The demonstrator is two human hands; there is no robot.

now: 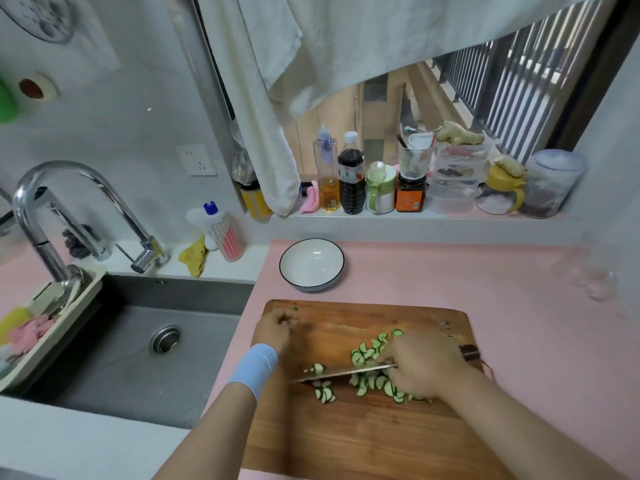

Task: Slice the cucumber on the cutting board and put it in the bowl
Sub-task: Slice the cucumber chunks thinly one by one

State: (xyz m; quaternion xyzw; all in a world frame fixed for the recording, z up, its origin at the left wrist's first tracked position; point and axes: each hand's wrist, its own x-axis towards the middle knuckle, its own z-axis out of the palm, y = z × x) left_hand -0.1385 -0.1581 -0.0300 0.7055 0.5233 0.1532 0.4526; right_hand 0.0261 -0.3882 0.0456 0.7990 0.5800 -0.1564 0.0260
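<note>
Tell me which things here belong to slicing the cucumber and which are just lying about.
For the job: cucumber slices, cutting board, knife in the right hand, bowl.
Lying about: faucet, sink, bottles on the sill, towel, soap bottle.

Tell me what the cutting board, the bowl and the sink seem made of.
The cutting board: wood, going by brown streaky grain; matte. The bowl: probably glazed ceramic, glossy white with a dark rim; could be melamine. The sink: stainless steel, brushed grey with dull sheen.
</note>
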